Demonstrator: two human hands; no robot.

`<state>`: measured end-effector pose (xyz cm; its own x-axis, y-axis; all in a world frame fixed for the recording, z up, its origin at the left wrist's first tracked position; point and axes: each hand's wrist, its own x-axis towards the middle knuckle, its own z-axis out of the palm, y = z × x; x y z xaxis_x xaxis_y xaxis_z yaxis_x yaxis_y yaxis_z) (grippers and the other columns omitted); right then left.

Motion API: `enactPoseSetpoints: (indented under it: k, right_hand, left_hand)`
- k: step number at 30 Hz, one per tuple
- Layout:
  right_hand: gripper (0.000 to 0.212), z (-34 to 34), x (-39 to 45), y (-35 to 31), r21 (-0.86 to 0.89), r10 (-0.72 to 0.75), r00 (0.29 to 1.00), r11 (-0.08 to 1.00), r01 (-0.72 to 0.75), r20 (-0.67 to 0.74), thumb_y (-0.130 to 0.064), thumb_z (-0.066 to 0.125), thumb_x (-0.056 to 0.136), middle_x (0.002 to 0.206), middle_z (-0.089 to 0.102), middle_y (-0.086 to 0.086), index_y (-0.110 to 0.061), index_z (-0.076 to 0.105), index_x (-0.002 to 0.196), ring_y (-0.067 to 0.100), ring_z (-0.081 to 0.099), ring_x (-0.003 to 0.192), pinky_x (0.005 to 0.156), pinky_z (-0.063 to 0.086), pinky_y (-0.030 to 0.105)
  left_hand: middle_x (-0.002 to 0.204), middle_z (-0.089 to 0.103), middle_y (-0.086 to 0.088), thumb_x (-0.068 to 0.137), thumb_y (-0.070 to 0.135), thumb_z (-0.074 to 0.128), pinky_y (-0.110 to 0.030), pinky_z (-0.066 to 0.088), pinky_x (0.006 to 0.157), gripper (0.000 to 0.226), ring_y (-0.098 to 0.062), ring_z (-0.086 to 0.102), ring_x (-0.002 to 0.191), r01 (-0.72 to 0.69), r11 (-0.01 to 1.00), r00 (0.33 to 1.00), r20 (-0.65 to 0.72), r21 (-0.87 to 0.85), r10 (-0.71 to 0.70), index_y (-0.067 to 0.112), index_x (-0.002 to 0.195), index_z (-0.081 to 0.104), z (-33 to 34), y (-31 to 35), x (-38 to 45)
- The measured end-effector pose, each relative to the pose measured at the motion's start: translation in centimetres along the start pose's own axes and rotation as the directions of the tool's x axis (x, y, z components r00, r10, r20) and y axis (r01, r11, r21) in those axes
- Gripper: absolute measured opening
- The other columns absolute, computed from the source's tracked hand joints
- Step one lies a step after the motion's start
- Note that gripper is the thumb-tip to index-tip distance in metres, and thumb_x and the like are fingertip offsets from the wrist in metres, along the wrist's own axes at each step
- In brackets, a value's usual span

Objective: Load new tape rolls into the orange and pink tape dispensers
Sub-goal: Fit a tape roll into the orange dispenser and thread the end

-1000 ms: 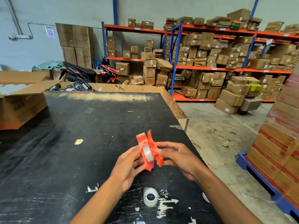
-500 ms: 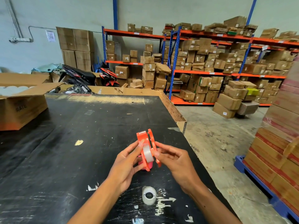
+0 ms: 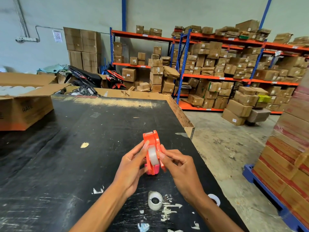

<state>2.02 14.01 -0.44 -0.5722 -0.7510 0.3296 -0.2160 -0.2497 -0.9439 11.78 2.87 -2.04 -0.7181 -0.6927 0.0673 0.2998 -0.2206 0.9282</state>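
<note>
Both hands hold the orange tape dispenser upright above the black table. A clear tape roll sits between its two orange halves, which are nearly together. My left hand grips the left side, thumb on the roll's edge. My right hand pinches the right side. The pink dispenser lies on the table just beneath, mostly hidden. A loose clear tape roll lies flat between my forearms. Another white ring peeks out from behind my right wrist.
An open cardboard box holding white rolls sits at the table's far left. The table's right edge drops to a concrete floor. Stacked cartons on a blue pallet stand at right. Shelving with boxes and a parked scooter fill the back.
The two orange halves have closed around the roll. The dispenser has dropped slightly toward the table, and the pink dispenser now shows beneath it.
</note>
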Motion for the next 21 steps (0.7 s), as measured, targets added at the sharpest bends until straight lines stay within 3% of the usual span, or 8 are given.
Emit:
enactPoseSetpoints:
  k: [5, 9, 14, 17, 21]
  right_hand:
    - [0.022, 0.7, -0.2, -0.8, 0.029, -0.024, 0.999, 0.999, 0.024, -0.023, -0.021, 0.066, 0.083, 0.102, 0.068, 0.02, -0.012, 0.075, 0.102, 0.002, 0.068, 0.083, 0.072, 0.052, 0.014]
    - [0.032, 0.3, 0.7, -1.8, 0.014, -0.023, 0.999, 1.0, 0.022, 0.027, -0.013, 0.067, 0.085, 0.089, 0.071, 0.011, -0.018, 0.066, 0.116, 0.004, 0.066, 0.069, 0.065, 0.053, 0.015]
    - [0.04, 0.4, 1.4, -1.8, -0.04, -0.026, 0.997, 0.999, 0.029, 0.072, -0.016, 0.062, 0.089, 0.11, 0.068, 0.021, -0.015, 0.058, 0.129, 0.014, 0.069, 0.087, 0.07, 0.053, 0.013]
    - [0.041, 0.5, 1.4, -1.4, -0.092, -0.047, 0.994, 0.994, 0.057, 0.102, -0.018, 0.061, 0.09, 0.107, 0.062, 0.03, -0.016, 0.056, 0.131, 0.024, 0.067, 0.089, 0.074, 0.055, 0.018]
    - [0.034, 0.6, 1.9, -2.3, -0.106, -0.042, 0.997, 0.993, 0.049, 0.067, -0.028, 0.059, 0.088, 0.1, 0.072, 0.007, -0.02, 0.062, 0.121, 0.011, 0.069, 0.091, 0.076, 0.054, 0.018]
  left_hand:
    - [0.111, 0.074, -0.013, 0.078, 0.041, 0.064, -0.026, 0.052, 0.06, 0.049, -0.021, 0.067, 0.087, -0.066, 0.998, 0.998, -0.005, 0.006, 0.066, 0.018, 0.122, 0.066, 0.4, 1.0, 0.0]
    - [0.108, 0.075, -0.015, 0.081, 0.042, 0.06, -0.032, 0.054, 0.069, 0.043, -0.022, 0.068, 0.085, -0.089, 0.995, 0.996, 0.02, 0.035, 0.088, 0.018, 0.116, 0.07, 0.4, 1.6, 0.1]
    - [0.116, 0.073, -0.008, 0.085, 0.038, 0.057, -0.04, 0.053, 0.083, 0.043, -0.024, 0.069, 0.104, -0.124, 0.991, 0.992, 0.015, 0.052, 0.123, 0.016, 0.12, 0.068, 0.5, 1.8, 0.4]
    - [0.119, 0.072, -0.005, 0.085, 0.036, 0.057, -0.043, 0.051, 0.092, 0.044, -0.025, 0.065, 0.114, -0.135, 0.988, 0.991, 0.025, 0.076, 0.134, 0.014, 0.123, 0.066, 0.1, 2.2, 0.5]
    - [0.113, 0.075, -0.005, 0.078, 0.039, 0.062, -0.037, 0.052, 0.078, 0.048, -0.023, 0.067, 0.103, -0.143, 0.985, 0.99, 0.004, 0.091, 0.143, 0.018, 0.12, 0.068, 0.0, 2.8, 0.4]
